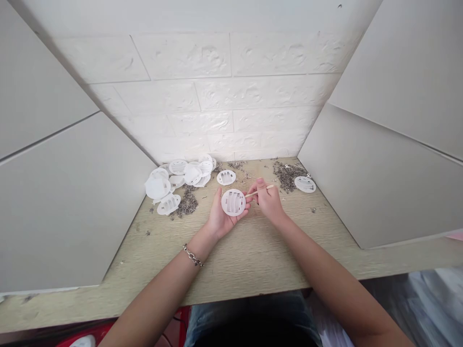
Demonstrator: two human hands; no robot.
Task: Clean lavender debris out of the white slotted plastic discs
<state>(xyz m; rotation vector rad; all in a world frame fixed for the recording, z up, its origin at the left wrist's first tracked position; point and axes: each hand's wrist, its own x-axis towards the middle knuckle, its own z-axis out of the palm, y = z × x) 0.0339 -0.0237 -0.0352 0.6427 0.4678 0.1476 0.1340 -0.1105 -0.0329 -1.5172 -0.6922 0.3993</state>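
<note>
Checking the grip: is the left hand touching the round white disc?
Touching. The head view shows the left hand cupping the round white disc, thumb and fingers against its rim with no gap. The right hand holds a thin stick.

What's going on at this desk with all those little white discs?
A person sits at a wooden desk. Their left hand holds a round white slotted disc, and their right hand pinches a thin wooden stick whose tip is at the disc's edge. A heap of similar discs lies at the back left. Piles of small grey bits are scattered nearby, and a single disc lies to the right.
</note>
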